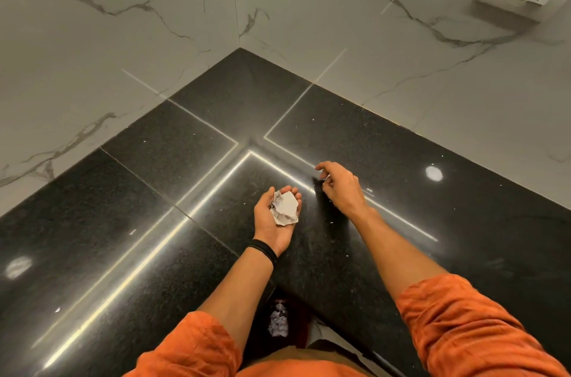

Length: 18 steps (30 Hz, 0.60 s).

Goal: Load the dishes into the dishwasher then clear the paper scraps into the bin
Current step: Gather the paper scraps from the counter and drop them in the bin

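Left hand [269, 223] palm up over black counter [148, 191], fingers curled round crumpled paper scraps [285, 208]. Right hand [340, 185] palm down, fingers bent; pale speck at fingertips, grip unclear. Bin [262, 333] below the counter edge, mostly hidden between the forearms

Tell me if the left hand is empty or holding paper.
Holding paper: the left hand lies palm up, fingers curled round crumpled scraps above the counter.

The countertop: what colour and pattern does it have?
The countertop is glossy black with fine pale speckles; the head view shows it.
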{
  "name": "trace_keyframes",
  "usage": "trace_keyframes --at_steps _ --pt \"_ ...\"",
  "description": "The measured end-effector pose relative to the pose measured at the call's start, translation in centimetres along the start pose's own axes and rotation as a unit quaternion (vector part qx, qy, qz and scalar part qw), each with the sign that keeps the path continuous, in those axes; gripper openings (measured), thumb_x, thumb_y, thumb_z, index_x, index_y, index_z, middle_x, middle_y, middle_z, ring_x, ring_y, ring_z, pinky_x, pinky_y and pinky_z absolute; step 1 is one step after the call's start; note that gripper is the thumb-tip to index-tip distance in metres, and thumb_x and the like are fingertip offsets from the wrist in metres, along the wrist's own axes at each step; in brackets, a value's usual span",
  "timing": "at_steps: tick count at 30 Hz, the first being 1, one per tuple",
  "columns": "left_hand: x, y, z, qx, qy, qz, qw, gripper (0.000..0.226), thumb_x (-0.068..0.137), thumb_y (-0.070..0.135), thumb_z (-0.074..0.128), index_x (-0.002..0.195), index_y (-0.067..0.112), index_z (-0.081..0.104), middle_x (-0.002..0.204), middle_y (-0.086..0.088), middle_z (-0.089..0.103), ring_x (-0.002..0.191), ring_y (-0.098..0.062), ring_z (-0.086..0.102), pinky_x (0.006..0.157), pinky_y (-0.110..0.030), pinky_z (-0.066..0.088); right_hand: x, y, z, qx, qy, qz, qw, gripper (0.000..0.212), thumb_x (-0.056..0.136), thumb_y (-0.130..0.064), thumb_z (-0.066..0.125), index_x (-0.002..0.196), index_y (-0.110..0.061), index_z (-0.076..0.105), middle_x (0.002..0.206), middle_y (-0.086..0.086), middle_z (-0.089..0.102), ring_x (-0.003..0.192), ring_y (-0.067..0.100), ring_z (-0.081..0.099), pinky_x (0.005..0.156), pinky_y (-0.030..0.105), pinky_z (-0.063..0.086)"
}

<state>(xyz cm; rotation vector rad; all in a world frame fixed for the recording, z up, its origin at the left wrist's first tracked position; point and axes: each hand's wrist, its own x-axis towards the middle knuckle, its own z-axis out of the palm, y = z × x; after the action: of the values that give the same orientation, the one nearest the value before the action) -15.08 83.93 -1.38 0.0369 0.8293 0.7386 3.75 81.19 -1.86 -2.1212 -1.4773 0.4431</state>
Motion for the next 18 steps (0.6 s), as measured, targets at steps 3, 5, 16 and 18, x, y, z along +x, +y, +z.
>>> trace_keyframes --at_steps 3,5,16,18 --pt "0.3 -0.3 0.2 0.002 0.0 0.001 1.0 0.036 0.101 0.03 0.049 0.101 -0.001 0.067 0.095 -0.018 0.07 0.09 -0.029 0.066 0.085 -0.034 0.053 -0.1 -1.1 -0.9 0.225 0.032 0.127 0.966 0.037 0.081 0.006 0.068 0.107 -0.02 0.067 0.098 0.002 0.065 0.085 0.013 0.063 0.073 0.026 0.053" --pt "0.5 -0.6 0.5 0.004 -0.001 0.0 1.0 0.036 0.101 0.03 0.049 0.101 0.0 0.067 0.093 -0.018 0.07 0.088 -0.028 0.066 0.083 -0.034 0.052 -1.6 -2.4 -1.6 0.348 0.04 0.156 0.924 0.033 0.082 0.005 0.072 0.109 -0.015 0.067 0.101 0.006 0.066 0.092 0.016 0.065 0.078 0.026 0.056" --pt "1.5 -3.1 1.6 0.02 -0.053 -0.034 0.998 0.034 0.097 0.034 0.05 0.099 0.005 0.067 0.096 -0.014 0.068 0.09 -0.026 0.064 0.086 -0.035 0.048 -6.0 -5.3 -2.0 0.317 0.02 0.063 0.946 0.031 0.078 0.002 0.076 0.098 -0.019 0.066 0.093 -0.015 0.072 0.089 0.012 0.07 0.077 0.026 0.058" --pt "1.4 -3.2 1.9 0.019 -0.056 -0.039 0.997 0.034 0.098 0.034 0.049 0.1 0.005 0.067 0.098 -0.014 0.067 0.089 -0.025 0.064 0.084 -0.034 0.049 -6.1 -4.9 -2.2 0.318 0.025 0.067 0.945 0.032 0.077 0.001 0.078 0.098 -0.02 0.067 0.095 -0.008 0.072 0.089 0.015 0.071 0.078 0.029 0.059"
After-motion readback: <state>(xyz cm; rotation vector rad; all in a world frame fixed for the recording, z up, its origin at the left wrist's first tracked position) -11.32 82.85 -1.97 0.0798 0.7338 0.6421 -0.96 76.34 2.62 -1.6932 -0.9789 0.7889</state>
